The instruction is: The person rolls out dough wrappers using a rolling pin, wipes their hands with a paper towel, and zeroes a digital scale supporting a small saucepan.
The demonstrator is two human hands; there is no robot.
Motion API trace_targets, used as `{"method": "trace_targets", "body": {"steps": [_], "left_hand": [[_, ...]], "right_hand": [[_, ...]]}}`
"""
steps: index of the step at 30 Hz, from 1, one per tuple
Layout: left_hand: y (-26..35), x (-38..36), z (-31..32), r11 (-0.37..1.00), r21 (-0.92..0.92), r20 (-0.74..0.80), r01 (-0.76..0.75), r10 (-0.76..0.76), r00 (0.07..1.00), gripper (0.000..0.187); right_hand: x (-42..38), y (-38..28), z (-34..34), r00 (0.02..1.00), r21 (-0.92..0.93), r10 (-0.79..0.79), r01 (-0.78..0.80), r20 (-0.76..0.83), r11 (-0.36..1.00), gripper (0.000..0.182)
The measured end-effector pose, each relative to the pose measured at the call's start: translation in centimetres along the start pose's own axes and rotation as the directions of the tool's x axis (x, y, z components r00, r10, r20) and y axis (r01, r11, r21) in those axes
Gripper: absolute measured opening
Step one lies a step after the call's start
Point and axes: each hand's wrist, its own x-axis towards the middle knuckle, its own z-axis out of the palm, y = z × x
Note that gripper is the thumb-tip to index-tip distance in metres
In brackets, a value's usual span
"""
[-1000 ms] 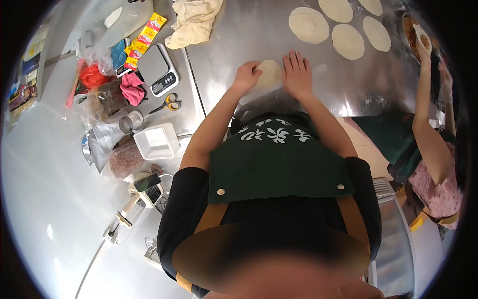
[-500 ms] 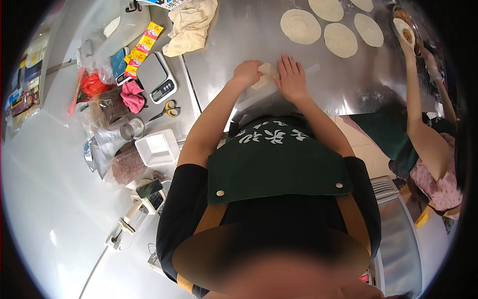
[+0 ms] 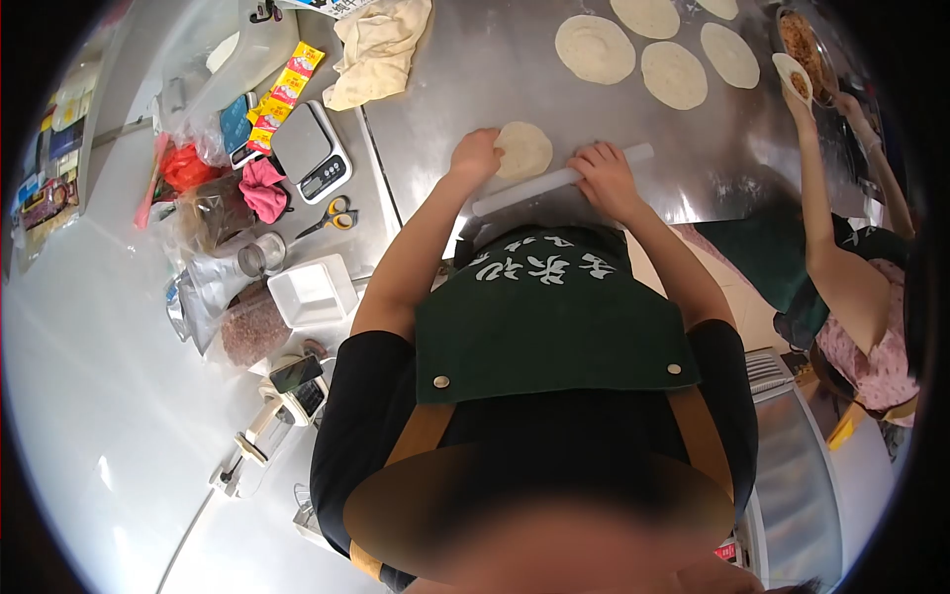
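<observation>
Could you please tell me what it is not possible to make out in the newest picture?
- Head view: part of the rolling pin, covered by the right hand.
- Head view: the top right dough round, cut off by the upper edge.
- Head view: any reading on the scale, too small.

This looks like a commercial kitchen: a shiny grey steel worktop (image 3: pixel 475 84) carries flat, round cream dough sheets (image 3: pixel 524 150) and a white cylindrical rolling pin (image 3: pixel 539 187) toward one o'clock; a square silver-and-white digital scale (image 3: pixel 305 141) sits at ten; dark green cloth aprons (image 3: pixel 554 342) show centrally and at three.
</observation>
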Motion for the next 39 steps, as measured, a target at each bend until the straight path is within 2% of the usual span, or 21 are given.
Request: {"method": "trace_targets", "body": {"steps": [4,7,9,10,13,16,18,21,24,27,31,34,37,39], "left_hand": [[-0.5,0.3,0.2,1.000,0.003,0.037,0.020,-0.020,0.999,0.022],[-0.8,0.2,0.4,1.000,-0.018,0.024,0.018,-0.018,1.000,0.024],[-0.8,0.2,0.5,0.999,-0.032,0.015,0.016,-0.016,1.000,0.028],[-0.9,0.2,0.7,0.998,-0.054,-0.003,0.007,-0.008,1.000,0.028],[-1.1,0.0,1.2,0.992,-0.122,-0.052,-0.007,0.000,0.999,0.030],[-1.0,0.3,0.8,0.980,-0.200,-0.078,-0.001,-0.015,0.997,0.028],[-0.9,0.3,0.7,0.964,-0.267,-0.068,0.022,-0.042,0.997,0.027],[-1.2,0.8,1.2,0.881,-0.473,-0.082,0.020,-0.067,0.994,0.028],[-1.0,1.2,0.8,0.866,-0.491,-0.009,0.096,-0.116,0.993,0.028],[-0.8,1.8,0.4,0.917,-0.394,-0.001,0.053,-0.058,0.998,0.028],[0.5,2.7,-0.7,0.995,-0.099,0.100,-0.008,0.018,0.995,0.031],[1.7,2.9,-1.1,0.996,0.072,0.140,-0.045,0.034,0.989,0.029],[2.7,1.5,-1.3,0.977,0.180,0.110,-0.112,0.093,0.990,0.023],[3.9,0.0,-1.8,0.965,0.214,0.092,-0.152,0.135,0.987,0.020]], "right_hand": [[2.4,0.7,1.0,0.998,-0.009,-0.046,0.047,0.033,0.999,0.034],[3.0,0.5,0.8,0.996,0.038,0.014,-0.017,0.082,0.999,0.035],[3.8,0.1,2.2,0.996,-0.072,0.073,-0.076,-0.049,0.994,0.039],[4.2,-0.2,2.9,0.988,-0.124,0.101,-0.115,-0.117,0.986,0.041],[5.7,-0.7,4.6,0.965,-0.236,0.222,-0.251,-0.143,0.939,0.045],[4.3,-1.0,5.0,0.964,-0.285,0.247,-0.264,-0.094,0.921,0.047],[4.9,-0.7,5.1,0.963,-0.297,0.246,-0.269,-0.115,0.916,0.048],[6.3,-1.3,5.5,0.949,-0.298,0.289,-0.313,-0.123,0.902,0.049],[5.5,-1.4,5.1,0.953,-0.275,0.288,-0.304,-0.099,0.912,0.049],[5.7,-1.1,5.6,0.955,-0.260,0.281,-0.295,-0.090,0.919,0.051],[8.5,-1.6,5.3,0.947,-0.297,0.274,-0.314,-0.170,0.902,0.054],[5.6,-1.5,5.1,0.957,-0.200,0.265,-0.284,-0.114,0.938,0.061],[0.9,-1.6,3.7,0.986,-0.069,0.146,-0.152,-0.081,0.986,0.056],[-1.6,-0.8,2.7,0.997,-0.098,0.071,-0.072,-0.011,0.993,0.051]]}}
